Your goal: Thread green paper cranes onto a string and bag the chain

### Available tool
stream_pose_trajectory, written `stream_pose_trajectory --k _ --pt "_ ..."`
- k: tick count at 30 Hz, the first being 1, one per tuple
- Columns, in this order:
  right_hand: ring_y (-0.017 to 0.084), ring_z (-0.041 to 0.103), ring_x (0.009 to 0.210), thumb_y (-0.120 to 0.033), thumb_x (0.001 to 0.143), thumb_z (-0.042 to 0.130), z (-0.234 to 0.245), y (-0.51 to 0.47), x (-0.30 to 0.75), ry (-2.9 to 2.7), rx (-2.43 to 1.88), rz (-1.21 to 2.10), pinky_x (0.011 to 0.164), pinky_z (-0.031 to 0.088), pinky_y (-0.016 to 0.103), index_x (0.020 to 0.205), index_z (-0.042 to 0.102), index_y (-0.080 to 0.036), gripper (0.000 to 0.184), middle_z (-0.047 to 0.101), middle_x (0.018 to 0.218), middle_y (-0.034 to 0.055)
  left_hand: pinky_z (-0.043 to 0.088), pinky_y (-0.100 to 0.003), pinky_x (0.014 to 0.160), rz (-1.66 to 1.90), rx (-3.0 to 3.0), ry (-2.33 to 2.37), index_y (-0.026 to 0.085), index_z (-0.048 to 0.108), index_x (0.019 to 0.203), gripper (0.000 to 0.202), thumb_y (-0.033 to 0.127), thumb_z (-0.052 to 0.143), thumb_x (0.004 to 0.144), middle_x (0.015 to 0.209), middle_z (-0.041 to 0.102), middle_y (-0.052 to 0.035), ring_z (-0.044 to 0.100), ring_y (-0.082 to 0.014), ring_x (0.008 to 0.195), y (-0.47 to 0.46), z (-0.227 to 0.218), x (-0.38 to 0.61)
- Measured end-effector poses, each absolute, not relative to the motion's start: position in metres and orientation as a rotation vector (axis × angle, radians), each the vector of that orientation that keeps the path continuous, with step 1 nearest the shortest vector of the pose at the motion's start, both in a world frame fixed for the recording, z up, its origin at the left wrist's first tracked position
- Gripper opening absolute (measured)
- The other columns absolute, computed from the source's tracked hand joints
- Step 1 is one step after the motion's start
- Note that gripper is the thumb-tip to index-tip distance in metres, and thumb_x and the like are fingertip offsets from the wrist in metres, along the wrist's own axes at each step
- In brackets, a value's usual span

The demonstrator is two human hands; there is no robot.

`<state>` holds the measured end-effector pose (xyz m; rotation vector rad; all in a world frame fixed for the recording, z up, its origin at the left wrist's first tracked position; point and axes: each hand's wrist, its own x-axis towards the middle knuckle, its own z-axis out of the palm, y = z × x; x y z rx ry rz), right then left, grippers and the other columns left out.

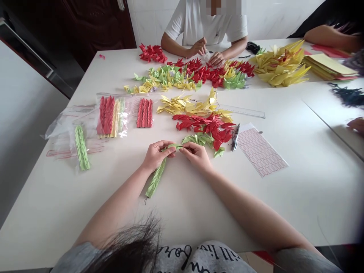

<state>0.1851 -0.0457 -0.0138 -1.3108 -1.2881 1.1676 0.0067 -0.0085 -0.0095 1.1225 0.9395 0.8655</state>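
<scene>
My left hand [159, 154] is closed around a strand of green folded paper cranes [156, 181], packed tightly together. The strand slants down toward me, with a bit of dark thread at its lower end. My right hand [196, 154] pinches the upper end of the same strand beside the left fingertips, where a dark thread seems to show. Just beyond my right hand lie loose green paper cranes [200, 138], and behind them are red cranes [206, 125] and yellow cranes [187, 105].
To the left lie plastic bags with packed crane strands [106, 115], a bagged green strand [82, 148] and red strands [145, 113]. A pen [236, 137], label sheet [261, 151] and clear ruler [247, 111] are on the right. Across the table [113, 204], a person's hands [216, 58] work among more cranes.
</scene>
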Motion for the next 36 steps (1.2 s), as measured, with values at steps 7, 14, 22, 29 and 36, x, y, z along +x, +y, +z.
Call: stream_pose_trajectory --k 7,14,22,29,36 --pt "0.011 0.035 0.057 -0.056 0.076 0.07 -0.018 -0.044 0.185 -1.289 -1.273 1.151 0.054 0.026 0.027 0.075 0.065 -0.017 0.039 0.049 0.061 -0.002 0.055 -0.031 0.074 0.756 1.044 0.925 0.01 0.071 0.092 0.05 0.047 0.086 0.063 0.084 0.075 -0.0102 0.071 -0.0199 0.078 -0.01 -0.002 0.007" --pt "0.011 0.035 0.057 -0.053 0.077 0.071 -0.017 -0.046 0.184 -1.277 -1.283 1.15 0.055 0.027 0.028 0.073 0.063 -0.017 0.037 0.045 0.06 -0.0031 0.055 -0.032 0.079 0.589 1.051 0.879 0.011 0.068 0.085 0.044 0.048 0.083 0.067 0.079 0.074 -0.0091 0.072 -0.0197 0.076 -0.008 0.001 0.002" --pt "0.019 0.05 0.087 -0.043 0.079 0.071 -0.016 -0.046 0.187 -1.257 -1.167 0.991 0.077 0.042 0.032 0.069 0.06 -0.02 0.027 0.051 0.088 0.004 0.053 -0.031 0.077 0.588 0.971 0.837 0.011 0.062 0.084 0.046 0.048 0.083 0.067 0.081 0.074 -0.0097 0.072 -0.0202 0.078 -0.006 0.003 0.001" --pt "0.013 0.049 0.064 -0.046 0.084 0.064 -0.018 -0.049 0.181 -1.147 -1.033 1.205 0.061 0.041 0.029 0.077 0.052 -0.021 0.029 0.056 0.079 0.0015 0.051 -0.027 0.071 0.583 1.016 0.764 0.014 0.058 0.086 0.042 0.049 0.078 0.073 0.077 0.067 -0.0011 0.068 -0.0162 0.071 -0.005 0.003 -0.002" --pt "0.007 0.031 0.045 -0.053 0.081 0.068 -0.015 -0.049 0.181 -1.025 -1.079 1.277 0.044 0.022 0.023 0.077 0.048 -0.021 0.038 0.043 0.055 -0.0067 0.048 -0.033 0.094 0.547 1.283 0.698 0.02 0.054 0.119 0.067 0.03 0.088 0.063 0.117 0.062 -0.0097 0.063 -0.02 0.105 -0.009 0.0 0.0"
